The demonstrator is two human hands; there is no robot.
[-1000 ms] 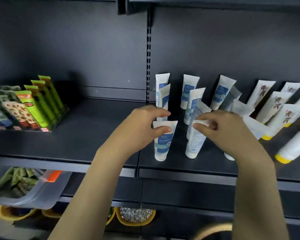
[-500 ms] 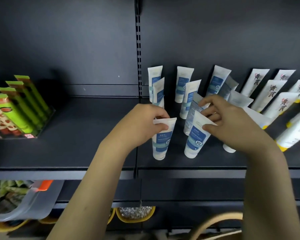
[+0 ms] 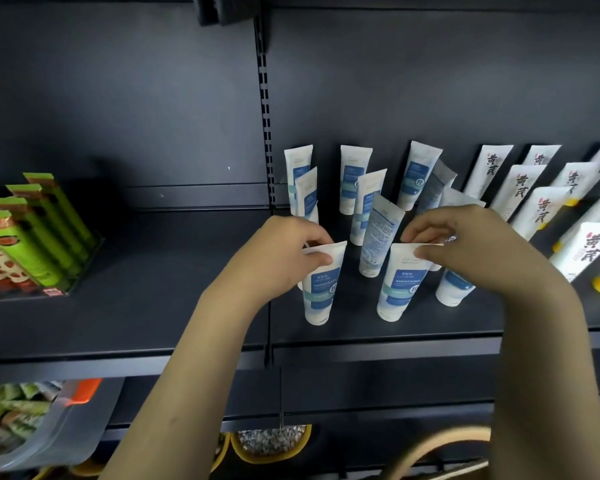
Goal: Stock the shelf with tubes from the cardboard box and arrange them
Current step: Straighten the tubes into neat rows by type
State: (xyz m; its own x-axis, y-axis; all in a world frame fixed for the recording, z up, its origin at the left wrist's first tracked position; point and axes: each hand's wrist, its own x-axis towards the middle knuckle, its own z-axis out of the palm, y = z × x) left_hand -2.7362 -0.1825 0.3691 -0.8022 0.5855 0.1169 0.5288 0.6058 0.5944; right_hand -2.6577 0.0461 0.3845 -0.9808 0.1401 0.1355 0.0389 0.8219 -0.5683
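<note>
Several white tubes with blue labels stand cap-down on the dark shelf (image 3: 153, 306), right of the slotted upright. My left hand (image 3: 278, 258) pinches the crimped top of the front-left tube (image 3: 321, 292). My right hand (image 3: 471, 244) pinches the top of the front-middle tube (image 3: 397, 289), which stands upright with its label facing me. Another tube (image 3: 378, 233) stands between and behind them, its printed back turned toward me. One more tube (image 3: 452, 289) stands under my right wrist, partly hidden. The cardboard box is out of sight.
White tubes with red and black characters and yellow caps (image 3: 586, 251) lean in rows at the right. A tray of green packets (image 3: 45, 237) sits at the left. Below are a clear bin (image 3: 49, 434) of packets and yellow bowls (image 3: 271, 445).
My right hand has stood the front-middle tube more upright and shifted its grip to the tube's top edge. My left hand keeps its pinch on the front-left tube. The camera moved closer.
</note>
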